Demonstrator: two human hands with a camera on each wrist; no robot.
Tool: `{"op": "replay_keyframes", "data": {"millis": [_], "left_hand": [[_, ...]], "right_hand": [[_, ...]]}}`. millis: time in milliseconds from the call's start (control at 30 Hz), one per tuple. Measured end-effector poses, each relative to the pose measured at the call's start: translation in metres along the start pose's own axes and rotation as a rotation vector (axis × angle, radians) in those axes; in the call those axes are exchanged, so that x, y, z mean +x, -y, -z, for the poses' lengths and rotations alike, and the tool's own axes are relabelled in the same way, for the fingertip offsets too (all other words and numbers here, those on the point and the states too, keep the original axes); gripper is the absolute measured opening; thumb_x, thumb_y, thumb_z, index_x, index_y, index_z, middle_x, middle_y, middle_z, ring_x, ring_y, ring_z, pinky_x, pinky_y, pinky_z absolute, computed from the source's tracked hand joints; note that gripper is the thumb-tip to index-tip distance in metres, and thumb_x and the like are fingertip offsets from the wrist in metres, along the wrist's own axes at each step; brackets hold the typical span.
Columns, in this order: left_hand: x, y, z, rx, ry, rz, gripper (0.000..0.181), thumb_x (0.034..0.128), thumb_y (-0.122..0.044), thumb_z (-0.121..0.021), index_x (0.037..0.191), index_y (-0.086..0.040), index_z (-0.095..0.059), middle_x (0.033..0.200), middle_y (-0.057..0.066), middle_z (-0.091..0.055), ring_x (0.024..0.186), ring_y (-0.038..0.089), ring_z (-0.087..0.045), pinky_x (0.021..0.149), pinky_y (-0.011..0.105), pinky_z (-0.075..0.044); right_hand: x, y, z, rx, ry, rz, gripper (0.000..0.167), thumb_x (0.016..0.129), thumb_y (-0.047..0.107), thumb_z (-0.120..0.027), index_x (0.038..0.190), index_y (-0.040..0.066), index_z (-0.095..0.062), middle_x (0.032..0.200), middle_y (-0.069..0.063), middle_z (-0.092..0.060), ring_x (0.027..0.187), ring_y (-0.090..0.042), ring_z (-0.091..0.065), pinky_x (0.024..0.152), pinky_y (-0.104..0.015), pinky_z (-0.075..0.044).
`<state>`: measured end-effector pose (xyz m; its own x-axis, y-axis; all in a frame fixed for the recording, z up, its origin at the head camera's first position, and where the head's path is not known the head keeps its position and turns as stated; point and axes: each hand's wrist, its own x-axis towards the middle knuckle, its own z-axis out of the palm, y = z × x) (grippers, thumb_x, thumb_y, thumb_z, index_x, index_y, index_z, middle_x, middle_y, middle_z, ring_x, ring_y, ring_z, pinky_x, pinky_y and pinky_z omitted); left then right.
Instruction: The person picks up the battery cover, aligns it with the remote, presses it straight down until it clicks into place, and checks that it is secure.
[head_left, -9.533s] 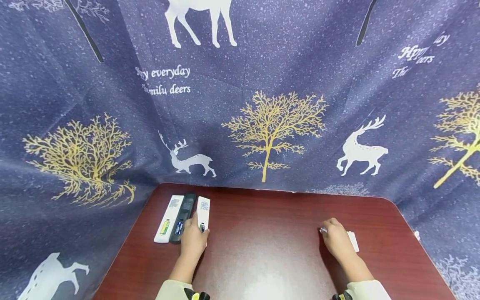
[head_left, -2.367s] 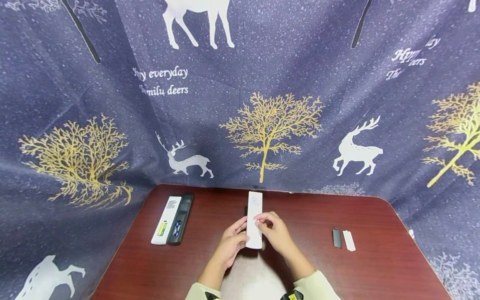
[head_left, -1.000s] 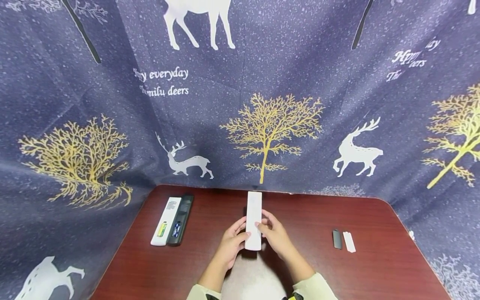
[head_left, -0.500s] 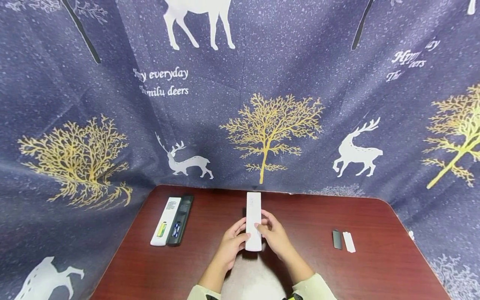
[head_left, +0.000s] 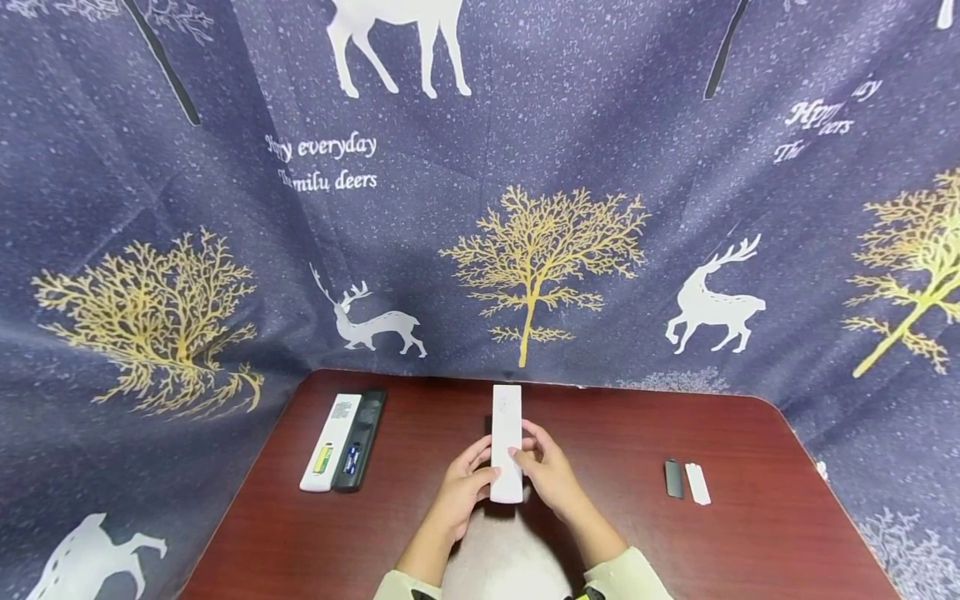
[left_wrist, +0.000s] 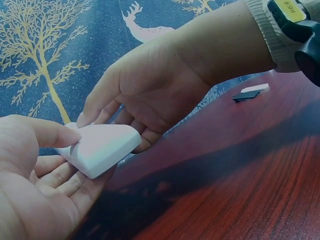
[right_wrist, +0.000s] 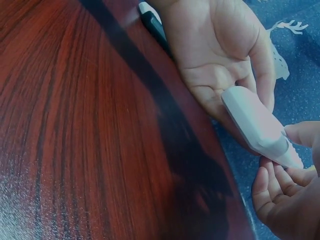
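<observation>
The left hand and right hand are both curled round one white remote, each with its thumb on the upper face and its fingers at the side or underneath. The remote is raised over the middle of the surface, its long sides pointing toward the far edge. The head view looks straight down on its upper face; the left wrist view shows instead its smooth near end and the left hand's fingers spread beneath it. Only the right wrist view catches a row of small bumps along its lower side, near the right hand's fingers. In the left wrist view a black band with a yellow label sits over the right sleeve.

Farther out, a second white remote and a black remote lie side by side by the left edge, toward the far left corner, the white one outermost. The head view shows a yellow-green battery in the white one and a blue battery in the black. Near the right edge, a black cover and a white cover lie just beside each other. Beyond the far edge hangs a blue cloth printed with deer and trees.
</observation>
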<state>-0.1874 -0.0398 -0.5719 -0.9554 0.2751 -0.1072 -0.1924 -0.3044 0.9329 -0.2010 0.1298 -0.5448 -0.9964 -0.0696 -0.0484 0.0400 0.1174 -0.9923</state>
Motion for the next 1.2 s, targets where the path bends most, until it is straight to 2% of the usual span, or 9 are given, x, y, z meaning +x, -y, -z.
{"op": "replay_keyframes", "data": {"millis": [600, 867, 1200], "left_hand": [[-0.0016, 0.0004, 0.0007, 0.040, -0.012, 0.002, 0.067, 0.0935, -0.003, -0.059, 0.155, 0.002, -0.033, 0.150, 0.029, -0.044, 0.105, 0.015, -0.066, 0.083, 0.028, -0.057], [-0.0016, 0.0009, 0.0011, 0.036, -0.015, 0.002, 0.066, 0.0939, -0.003, -0.058, 0.155, 0.002, -0.033, 0.150, 0.029, -0.044, 0.107, 0.016, -0.065, 0.085, 0.029, -0.057], [-0.0019, 0.0005, 0.0015, 0.035, -0.030, -0.001, 0.065, 0.0940, -0.003, -0.058, 0.154, 0.003, -0.033, 0.149, 0.029, -0.046, 0.103, 0.015, -0.067, 0.083, 0.029, -0.058]], "right_hand": [[-0.0011, -0.0030, -0.0008, -0.023, 0.008, 0.006, 0.059, 0.093, 0.008, -0.067, 0.148, 0.002, -0.045, 0.107, -0.020, -0.066, 0.082, -0.015, -0.063, 0.068, -0.026, -0.055], [-0.0011, -0.0030, -0.0018, -0.022, -0.002, -0.003, 0.059, 0.093, 0.009, -0.068, 0.148, 0.004, -0.046, 0.109, -0.019, -0.068, 0.084, -0.015, -0.064, 0.069, -0.025, -0.054], [-0.0008, -0.0044, -0.0027, -0.039, 0.003, 0.017, 0.060, 0.093, 0.011, -0.068, 0.148, 0.001, -0.045, 0.108, -0.020, -0.068, 0.080, -0.012, -0.062, 0.068, -0.028, -0.055]]}}
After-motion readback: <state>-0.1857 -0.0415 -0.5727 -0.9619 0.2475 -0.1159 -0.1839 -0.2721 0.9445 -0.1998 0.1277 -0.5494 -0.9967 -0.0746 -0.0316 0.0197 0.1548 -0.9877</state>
